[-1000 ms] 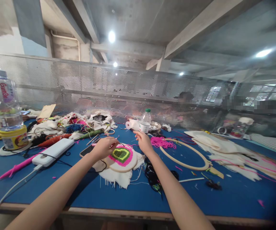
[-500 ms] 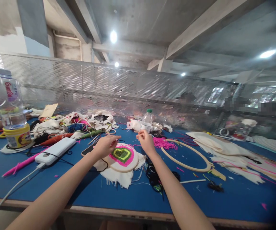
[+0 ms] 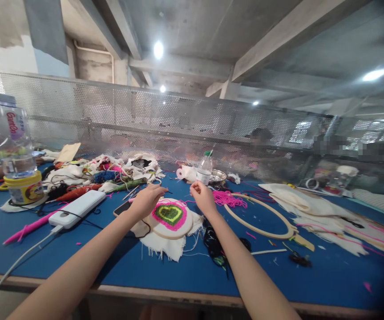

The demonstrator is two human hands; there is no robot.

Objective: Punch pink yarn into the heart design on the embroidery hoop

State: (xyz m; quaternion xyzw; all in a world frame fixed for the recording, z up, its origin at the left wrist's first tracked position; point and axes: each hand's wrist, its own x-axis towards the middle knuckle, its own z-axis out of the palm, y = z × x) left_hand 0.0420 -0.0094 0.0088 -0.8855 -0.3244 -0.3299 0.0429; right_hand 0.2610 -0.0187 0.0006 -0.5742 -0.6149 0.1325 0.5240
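My left hand [image 3: 149, 200] is closed above the left side of a round embroidery hoop. It grips what looks like a punch needle, with a pink end [image 3: 131, 200] behind the hand and a thin dark tip past the fingers. My right hand [image 3: 203, 196] is pinched to the right of it; what the fingertips hold is too small to make out. Between and below both hands lies the hooped white cloth [image 3: 165, 249], with a frayed edge. Its heart [image 3: 169, 214] is worked in pink, dark green and yellow. Pink yarn [image 3: 228, 199] lies beside my right hand.
An oval wooden hoop [image 3: 256, 231] and folded cloth [image 3: 298, 202] lie right. Black yarn [image 3: 213, 244] sits under my right forearm. A green-capped bottle [image 3: 204, 169] stands behind. Left are a white power bank [image 3: 78, 209], a yellow tub [image 3: 23, 189] bearing a bottle, and heaped scraps [image 3: 71, 175].
My left hand has shifted slightly and stays closed. My right hand remains pinched in nearly the same place. A thin pale line now shows by the green bottle cap. The hooped cloth stays put.
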